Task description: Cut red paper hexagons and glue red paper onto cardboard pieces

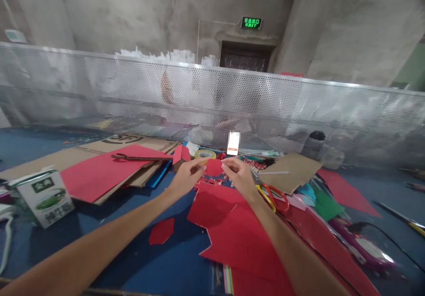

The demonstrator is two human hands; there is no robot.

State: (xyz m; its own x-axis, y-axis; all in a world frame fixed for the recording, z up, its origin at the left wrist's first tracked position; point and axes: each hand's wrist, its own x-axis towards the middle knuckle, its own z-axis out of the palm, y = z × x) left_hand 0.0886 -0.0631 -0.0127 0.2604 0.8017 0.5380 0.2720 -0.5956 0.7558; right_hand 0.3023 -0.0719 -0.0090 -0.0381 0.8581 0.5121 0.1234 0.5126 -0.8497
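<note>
Between my two hands is a small red paper cutout [214, 167] with angled corners, raised above the table. My left hand [187, 175] pinches its left edge, fingers closed. On the opposite edge, my right hand [239, 174] grips it with thumb and fingertips. Beneath lies a large red sheet [241, 225] with notches cut from its left side. A second red cutout [161, 231], many-sided, rests on the blue table left of that sheet. Scissors with red and yellow handles [278, 197] lie just beside my right forearm.
A milk carton [49, 198] stands at left. Red card [109, 172] and cardboard [83, 152] lie behind it. A tape roll [204, 154], a phone [233, 143] and a red box [181, 155] sit farther back. A purple tool [365, 247] with a cord is at right. A perforated metal screen [186, 92] closes off the back.
</note>
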